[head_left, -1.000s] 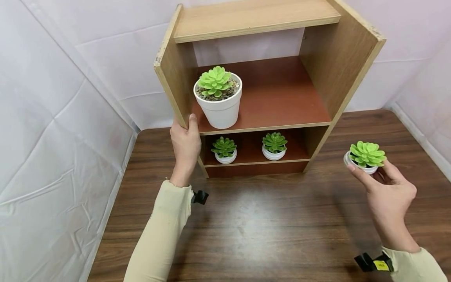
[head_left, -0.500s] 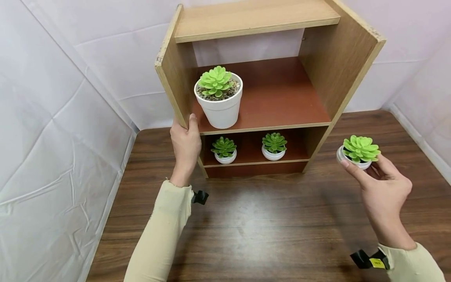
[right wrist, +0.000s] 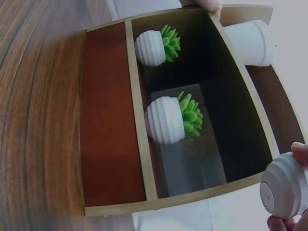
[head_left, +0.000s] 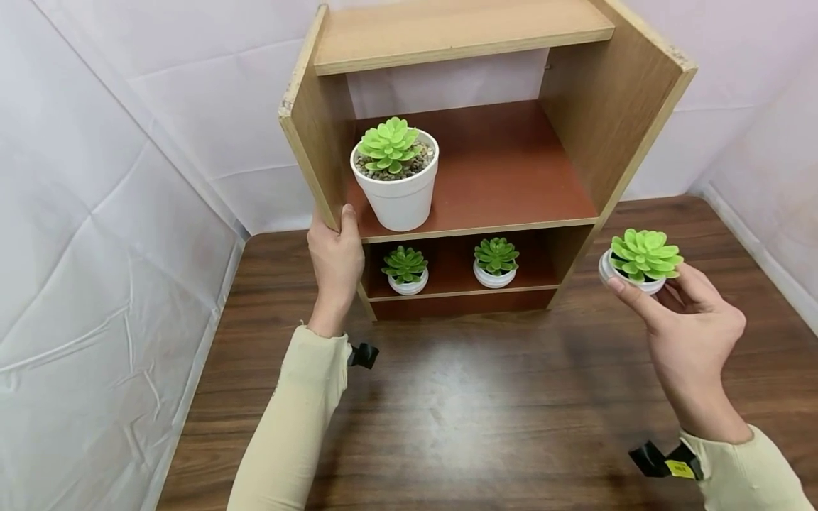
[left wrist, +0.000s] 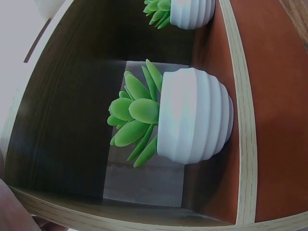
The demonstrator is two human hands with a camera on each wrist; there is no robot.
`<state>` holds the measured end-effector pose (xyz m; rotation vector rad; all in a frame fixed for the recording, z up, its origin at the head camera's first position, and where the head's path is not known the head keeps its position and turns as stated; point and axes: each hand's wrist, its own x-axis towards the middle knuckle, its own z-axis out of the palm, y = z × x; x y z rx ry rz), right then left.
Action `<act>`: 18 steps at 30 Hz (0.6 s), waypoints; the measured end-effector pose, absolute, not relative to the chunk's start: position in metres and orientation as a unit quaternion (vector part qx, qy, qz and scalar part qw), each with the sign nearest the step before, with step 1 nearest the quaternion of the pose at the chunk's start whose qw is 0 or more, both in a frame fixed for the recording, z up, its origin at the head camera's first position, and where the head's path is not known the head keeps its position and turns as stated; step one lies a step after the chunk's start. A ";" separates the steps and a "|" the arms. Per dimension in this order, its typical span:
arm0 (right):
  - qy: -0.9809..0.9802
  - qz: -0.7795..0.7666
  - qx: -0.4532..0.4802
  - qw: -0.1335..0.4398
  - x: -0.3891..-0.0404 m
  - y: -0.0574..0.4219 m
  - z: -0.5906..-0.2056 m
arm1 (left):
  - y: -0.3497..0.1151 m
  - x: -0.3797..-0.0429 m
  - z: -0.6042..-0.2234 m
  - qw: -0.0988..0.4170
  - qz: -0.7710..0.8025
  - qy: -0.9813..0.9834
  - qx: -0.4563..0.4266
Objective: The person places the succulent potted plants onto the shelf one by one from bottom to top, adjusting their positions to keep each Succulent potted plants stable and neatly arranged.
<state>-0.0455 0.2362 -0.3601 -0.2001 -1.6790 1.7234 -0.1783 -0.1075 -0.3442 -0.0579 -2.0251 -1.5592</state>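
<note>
My right hand [head_left: 693, 333] holds a small potted succulent [head_left: 644, 257] by its ribbed white pot, in the air to the right of the wooden shelf [head_left: 575, 135]. In the right wrist view the base of this white pot [right wrist: 284, 187] shows between thumb and fingers. My left hand [head_left: 335, 259] grips the shelf's left side panel, thumb on the front edge. Just above it, on the middle board, stands a larger white pot [head_left: 399, 202] with a light green succulent. Two small potted succulents [head_left: 409, 284] [head_left: 495, 275] stand on the lower board.
The shelf stands on a dark wood-grain table [head_left: 447, 397]. White cloth walls [head_left: 102, 234] hang at the left, behind and at the right. The shelf's right side panel [head_left: 645, 92] lies between the held plant and the inside of the shelf.
My right hand has moved left and slightly up with the small potted succulent, closer to the shelf. My left hand keeps its grip on the side panel.
</note>
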 end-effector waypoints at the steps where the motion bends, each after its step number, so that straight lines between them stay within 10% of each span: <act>1: -0.648 0.669 -0.074 0.356 -0.045 0.234 -0.358 | -0.108 -0.178 -0.344 0.289 -0.585 -0.758 -0.023; 18: -0.616 0.708 -0.020 0.345 -0.044 0.211 -0.325 | -0.107 -0.178 -0.345 0.291 -0.587 -0.755 -0.022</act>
